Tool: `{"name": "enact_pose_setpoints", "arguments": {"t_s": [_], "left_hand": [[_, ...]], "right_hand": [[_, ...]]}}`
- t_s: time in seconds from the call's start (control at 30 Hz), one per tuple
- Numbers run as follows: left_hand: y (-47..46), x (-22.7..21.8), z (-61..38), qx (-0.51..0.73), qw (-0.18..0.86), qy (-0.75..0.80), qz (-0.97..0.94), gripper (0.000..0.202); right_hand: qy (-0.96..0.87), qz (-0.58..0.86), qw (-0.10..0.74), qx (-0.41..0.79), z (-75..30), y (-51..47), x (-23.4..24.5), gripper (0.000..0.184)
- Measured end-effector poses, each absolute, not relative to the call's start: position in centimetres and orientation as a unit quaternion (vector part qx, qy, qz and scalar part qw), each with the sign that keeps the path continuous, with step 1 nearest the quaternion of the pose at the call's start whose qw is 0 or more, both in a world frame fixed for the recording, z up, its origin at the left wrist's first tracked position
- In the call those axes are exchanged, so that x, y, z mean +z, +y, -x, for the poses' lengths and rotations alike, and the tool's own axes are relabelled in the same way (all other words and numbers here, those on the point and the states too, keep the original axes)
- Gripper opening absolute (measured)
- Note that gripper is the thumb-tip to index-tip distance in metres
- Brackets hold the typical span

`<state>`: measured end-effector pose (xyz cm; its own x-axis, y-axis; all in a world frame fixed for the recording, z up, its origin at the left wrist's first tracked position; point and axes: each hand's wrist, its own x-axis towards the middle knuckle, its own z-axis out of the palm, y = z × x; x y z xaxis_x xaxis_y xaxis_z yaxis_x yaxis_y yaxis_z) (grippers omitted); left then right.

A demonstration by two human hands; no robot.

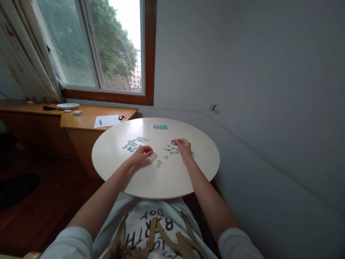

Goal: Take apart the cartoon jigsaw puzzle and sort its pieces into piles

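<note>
On the round white table (161, 183), my right hand (184, 147) is closed in a pinch over a scattered group of puzzle pieces (171, 153). A small reddish puzzle piece (175, 142) shows at its fingertips. My left hand (143, 154) hovers to the left with its fingers curled together; whatever they may hold is hidden. Just beyond it lies a cluster of greenish puzzle pieces (132, 144). Between my hands, nearer to me, are a few loose pieces (158, 165). A small colourful picture card (160, 127) lies flat toward the table's far edge.
A wooden desk (78, 122) stands beyond the table on the left, bearing a white sheet of paper (106, 121), keys (121, 118) and a white plate (68, 106). A grey wall (256, 108) runs close along the right side. A window is behind the desk.
</note>
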<state>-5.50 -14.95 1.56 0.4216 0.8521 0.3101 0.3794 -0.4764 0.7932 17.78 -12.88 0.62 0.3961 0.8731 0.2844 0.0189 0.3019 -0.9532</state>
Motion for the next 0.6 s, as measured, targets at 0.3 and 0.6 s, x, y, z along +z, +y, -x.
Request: {"name": "enact_pose_setpoints", "arguments": {"t_s": [0.3, 0.6], "left_hand": [[-15.1, 1.8, 5.6, 0.353, 0.314, 0.395, -0.788, 0.020], [-15.1, 1.8, 5.6, 0.355, 0.305, 0.394, -0.791, 0.020]], "right_hand": [[-0.387, 0.568, 0.690, 0.229, -21.5, -11.9, 0.2, 0.027], [-0.364, 0.715, 0.585, 0.120, -25.2, -12.2, -0.8, 0.020]]}}
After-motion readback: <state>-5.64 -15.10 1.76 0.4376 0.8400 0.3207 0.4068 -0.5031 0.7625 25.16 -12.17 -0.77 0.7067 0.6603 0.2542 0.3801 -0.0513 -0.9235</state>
